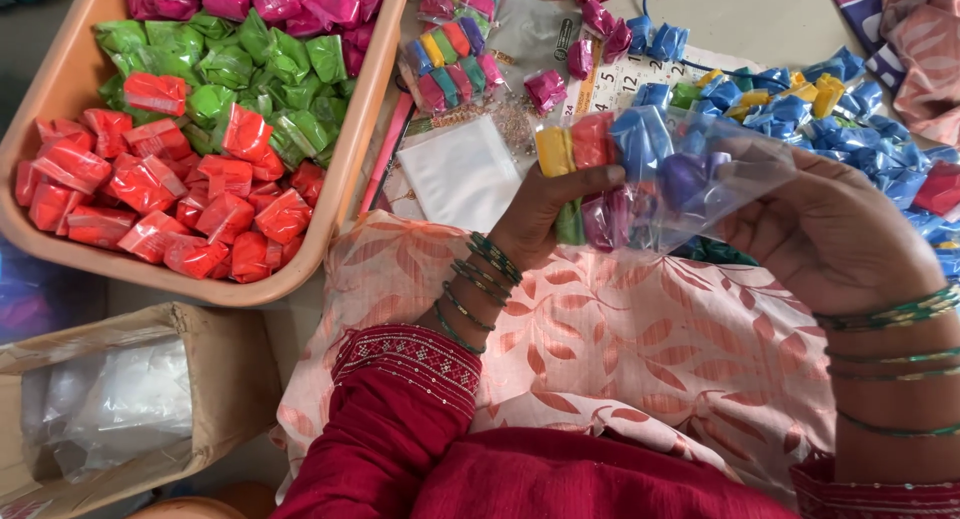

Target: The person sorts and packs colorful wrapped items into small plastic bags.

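both hands hold a clear bag of small coloured packets over the lap.

left hand (545,211) pinches the clear bag (660,184) at its left end, thumb on top; right hand (835,234) cups its right side, fingers curled behind. an orange tub (345,194) of red, green and pink packets sits to the left.
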